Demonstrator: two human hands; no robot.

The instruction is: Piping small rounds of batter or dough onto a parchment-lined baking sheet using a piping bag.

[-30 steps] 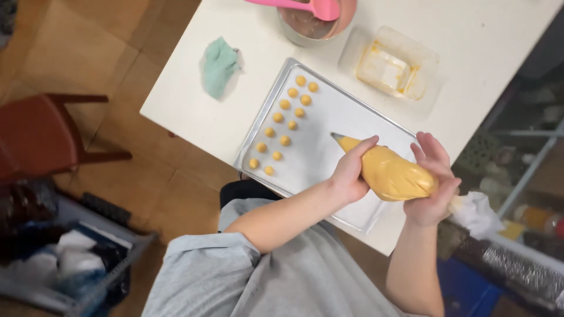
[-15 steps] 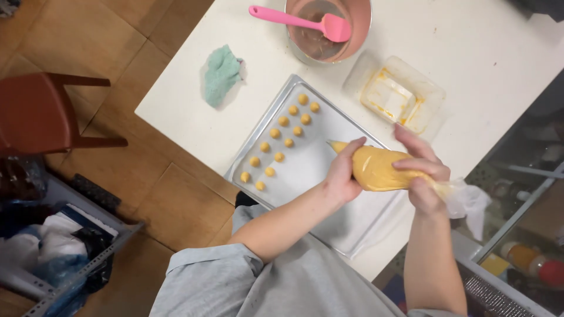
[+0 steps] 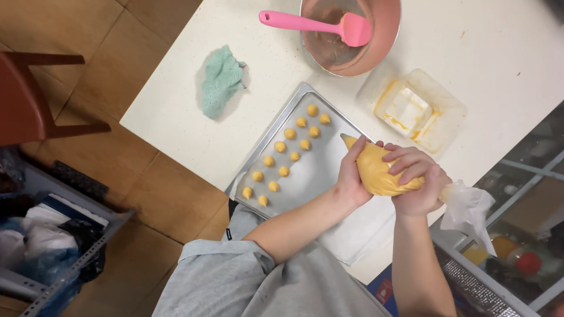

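Observation:
My left hand (image 3: 351, 176) grips the front of a yellow-filled piping bag (image 3: 376, 173), close behind its tip. My right hand (image 3: 418, 183) wraps over the back of the bag, whose loose clear end (image 3: 467, 208) sticks out to the right. The bag's tip points at the paper-lined middle of a metal baking tray (image 3: 275, 126) on the white table (image 3: 176, 117). Two rows of several small yellow dough mounds (image 3: 292, 142) run along the tray's left side.
A pink bowl (image 3: 382, 41) with brown batter and a pink spatula (image 3: 311, 23) stands behind the tray. Beside it is a clear plastic tub (image 3: 420, 111) with yellow residue. A green cloth (image 3: 220, 82) lies left. A red chair (image 3: 23, 100) and a crate (image 3: 47, 252) stand on the floor.
My right hand has shifted from the bag's rear end to over its top. The view has moved, so the bowl and tray now sit lower in the picture.

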